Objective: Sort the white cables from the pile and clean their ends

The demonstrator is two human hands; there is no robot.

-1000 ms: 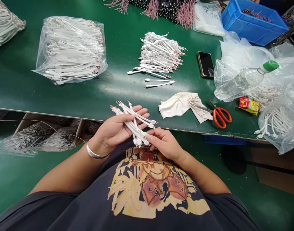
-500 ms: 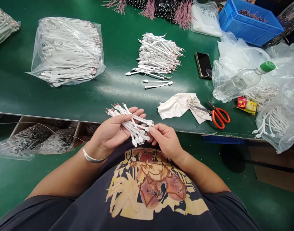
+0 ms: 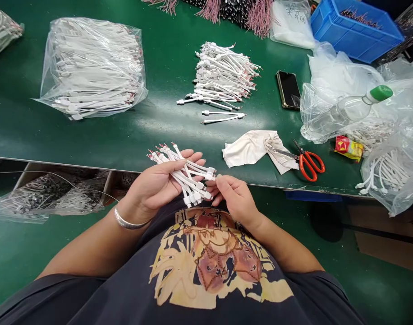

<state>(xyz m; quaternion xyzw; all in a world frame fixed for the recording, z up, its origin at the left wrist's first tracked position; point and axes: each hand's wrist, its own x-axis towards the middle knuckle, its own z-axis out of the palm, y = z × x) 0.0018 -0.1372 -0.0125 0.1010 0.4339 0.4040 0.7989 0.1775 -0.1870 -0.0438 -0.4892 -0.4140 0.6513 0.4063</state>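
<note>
A bunch of short white flat cables (image 3: 184, 174) lies across my left hand (image 3: 159, 185), clamped under the thumb with the fingers beneath. Reddish bare wire ends point away to the upper left, and white plugs fan out toward my right hand (image 3: 235, 196). The right thumb and forefinger are pinched together at the plug end of one upper cable; the fingertips partly hide that plug. Beyond my hands, a loose pile of like cables (image 3: 223, 74) sits on the green table (image 3: 169, 131), with a few single cables (image 3: 223, 118) on its near side.
A clear bag of cables (image 3: 91, 67) lies at left. To the right are a white cloth (image 3: 245, 149), orange-handled scissors (image 3: 309, 166), a phone (image 3: 288, 89), a green-capped bottle (image 3: 341, 115) and plastic bags (image 3: 389, 176). A blue bin (image 3: 358, 34) stands behind. Bagged parts (image 3: 47, 196) sit below the table edge.
The right fingertips have shifted slightly right along the plug ends, uncovering more of the plugs. My left hand keeps its hold on the bunch. The view has tilted slightly.
</note>
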